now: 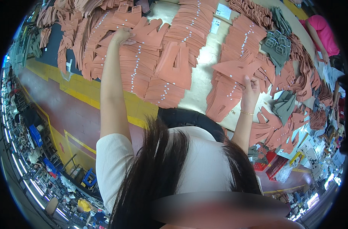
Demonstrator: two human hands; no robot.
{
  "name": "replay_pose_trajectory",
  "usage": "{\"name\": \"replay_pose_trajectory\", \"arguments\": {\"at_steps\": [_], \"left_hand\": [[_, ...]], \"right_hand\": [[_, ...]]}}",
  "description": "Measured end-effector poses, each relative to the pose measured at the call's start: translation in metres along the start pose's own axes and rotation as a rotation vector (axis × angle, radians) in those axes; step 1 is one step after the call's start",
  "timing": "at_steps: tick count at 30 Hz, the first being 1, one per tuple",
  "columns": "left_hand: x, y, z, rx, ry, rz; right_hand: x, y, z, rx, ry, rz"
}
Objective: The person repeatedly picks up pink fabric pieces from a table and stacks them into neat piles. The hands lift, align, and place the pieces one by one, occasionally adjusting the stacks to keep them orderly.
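Note:
At the far left of the table, my left hand [123, 35] reaches over rows of orange cut pieces [137, 57], its fingers closed at the edge of one; the exact grip is small to see. Nearer on the right, my right hand [251, 86] pinches an orange cut piece [237, 68] between thumb and fingers. That piece lies flat over an overlapping stack marked with small white labels. Between my hands are another labelled row [189, 23] and an orange piece with a long slot [174, 63].
Dark green cut pieces [277, 45] lie among orange ones at the right. White paper sheets [223, 11] rest on the pale tabletop [198, 82]. A person in a pink top [323, 34] stands at the far right. Red crates [276, 168] sit below the table's right end.

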State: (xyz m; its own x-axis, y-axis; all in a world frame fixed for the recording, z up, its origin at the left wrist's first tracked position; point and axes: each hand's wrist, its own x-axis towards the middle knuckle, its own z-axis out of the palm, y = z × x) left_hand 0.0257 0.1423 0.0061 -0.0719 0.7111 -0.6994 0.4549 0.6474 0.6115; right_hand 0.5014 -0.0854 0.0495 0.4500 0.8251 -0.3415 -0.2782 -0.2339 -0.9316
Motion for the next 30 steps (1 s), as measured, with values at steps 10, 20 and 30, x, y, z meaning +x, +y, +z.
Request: {"name": "replay_pose_trajectory", "arguments": {"at_steps": [10,20,30], "left_hand": [[0.014,-0.003,0.004,0.747,0.33,0.127],[-0.081,-0.039,0.089,0.438,0.275,0.413],[-0.13,-0.079,0.171,0.516,0.359,0.388]], "right_hand": [[0.011,-0.014,-0.016,-0.028,0.057,-0.111],[0.052,0.046,-0.056,0.119,0.062,0.027],[0.067,0.089,-0.077,-0.845,0.227,-0.067]]}}
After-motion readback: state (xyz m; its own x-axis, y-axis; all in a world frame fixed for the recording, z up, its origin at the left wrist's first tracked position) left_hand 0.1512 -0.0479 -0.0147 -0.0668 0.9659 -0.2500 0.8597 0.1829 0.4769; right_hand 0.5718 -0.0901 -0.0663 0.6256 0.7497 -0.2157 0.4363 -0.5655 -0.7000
